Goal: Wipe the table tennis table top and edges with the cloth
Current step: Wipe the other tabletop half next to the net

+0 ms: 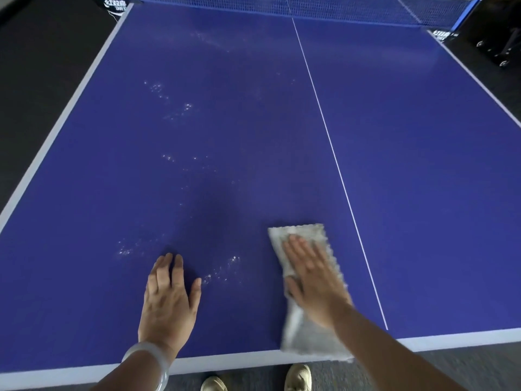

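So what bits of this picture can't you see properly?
In the head view:
- The cloth is hidden in the middle by the right hand; its near end is blurred.
- The net is cut off by the top edge.
- The writing on the net clamp is too blurred to read.
- The shoes are cut off by the bottom edge and partly hidden by the table.

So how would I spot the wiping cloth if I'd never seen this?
Find the near edge of the big blue table, just left of its thin white centre line. A pale grey cloth lies there under the flat right hand, its tail reaching the white border. It alone is soft and scalloped; the left hand rests on bare blue.
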A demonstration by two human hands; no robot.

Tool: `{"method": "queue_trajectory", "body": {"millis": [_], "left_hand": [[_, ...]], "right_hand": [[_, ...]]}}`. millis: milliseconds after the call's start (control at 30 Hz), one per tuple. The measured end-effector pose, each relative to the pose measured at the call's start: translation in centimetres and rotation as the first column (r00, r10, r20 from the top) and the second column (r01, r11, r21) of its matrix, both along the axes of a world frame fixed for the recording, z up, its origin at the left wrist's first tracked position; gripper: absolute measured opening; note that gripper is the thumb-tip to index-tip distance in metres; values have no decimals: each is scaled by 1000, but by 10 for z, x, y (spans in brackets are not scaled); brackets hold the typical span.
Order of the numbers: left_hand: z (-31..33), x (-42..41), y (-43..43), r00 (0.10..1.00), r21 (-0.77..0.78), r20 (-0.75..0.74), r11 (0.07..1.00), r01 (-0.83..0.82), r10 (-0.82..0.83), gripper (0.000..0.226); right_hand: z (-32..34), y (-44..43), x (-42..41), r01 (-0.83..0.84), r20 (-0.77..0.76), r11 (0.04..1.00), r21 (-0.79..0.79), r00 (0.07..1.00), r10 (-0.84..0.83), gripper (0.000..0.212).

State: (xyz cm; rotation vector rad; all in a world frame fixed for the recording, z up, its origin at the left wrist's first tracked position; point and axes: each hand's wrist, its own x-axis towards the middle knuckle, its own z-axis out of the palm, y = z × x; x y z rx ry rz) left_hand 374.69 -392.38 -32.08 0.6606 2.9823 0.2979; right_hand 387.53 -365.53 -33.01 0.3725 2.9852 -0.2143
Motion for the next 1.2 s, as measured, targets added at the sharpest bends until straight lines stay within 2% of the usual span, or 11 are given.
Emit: {"method": "queue_trajectory", "body": {"millis": [133,233,300,400,500,600,700,833,900,1067,1200], "left_hand": [[-4,-1,-1,999,12,-41,1000,-1,2,69],[-5,0,-1,999,14,-34,1000,-13,14,68],[-4,0,-1,999,21,-37,999,-25,26,66],[-5,1,-3,999,55,-37,998,-28,30,56],[-10,0,-6,999,103,-41,994,-22,26,45],[-9,-2,-8,1000,166,1,986,-21,21,47],[-6,-5,-15,991,395,130,915,-79,29,43],[10,-21,-41,993,551,111,830,-88,31,40],[12,-36,-58,996,482,34,872,-90,85,40],[7,-69,-81,980,198,93,961,-192,177,51],[-7,-72,-93,993,134,53,984,-115,109,56]], "right_hand": [[3,56,25,359,-8,932,60,933,-359,75],[4,16,-14,562,-65,827,25,827,-559,80],[-2,-37,-44,459,-93,888,-37,883,-461,77],[-7,-93,-54,84,-71,996,-14,994,-85,67],[-1,-54,-37,-175,-73,977,120,980,184,65],[2,-7,-19,136,-97,991,-19,986,-137,60],[3,-34,-34,440,-169,881,-174,868,-467,55],[-2,-145,-71,288,-157,944,-159,937,-312,61],[-8,-189,-89,179,-105,978,-105,976,-190,67],[-9,-174,-118,-67,-50,998,-13,997,66,75],[-3,-116,-127,112,-16,994,-15,994,-112,73]]}}
